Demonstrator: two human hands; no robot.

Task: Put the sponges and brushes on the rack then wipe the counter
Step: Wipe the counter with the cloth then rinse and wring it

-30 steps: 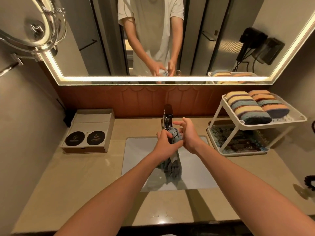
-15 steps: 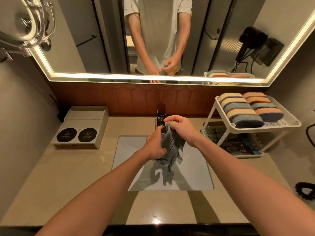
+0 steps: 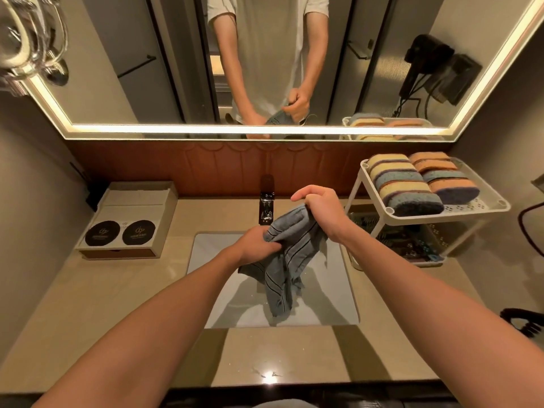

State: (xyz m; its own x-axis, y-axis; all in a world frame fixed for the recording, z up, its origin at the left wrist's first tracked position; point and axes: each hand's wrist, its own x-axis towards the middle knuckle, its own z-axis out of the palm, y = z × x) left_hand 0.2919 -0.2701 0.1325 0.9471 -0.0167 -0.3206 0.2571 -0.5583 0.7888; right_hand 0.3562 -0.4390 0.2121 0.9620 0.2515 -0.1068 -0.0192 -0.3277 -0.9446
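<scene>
The bench (image 3: pixel 117 319) spreads bare to either side of the white basin (image 3: pixel 338 295). Above the basin hangs the striped cloth (image 3: pixel 284 266), its long axis running from the raised far end down towards the person. The left hand (image 3: pixel 256 245) has its fingers clenched round the cloth's middle. The right hand (image 3: pixel 322 212), higher and farther, grips the top end just beside the tap (image 3: pixel 266 207). The left hand is nearer the bench, so wiping probably starts there. Beyond, to the right, sponges (image 3: pixel 412 184) already lie on the rack (image 3: pixel 447 217); its lower tier is too dark to read.
</scene>
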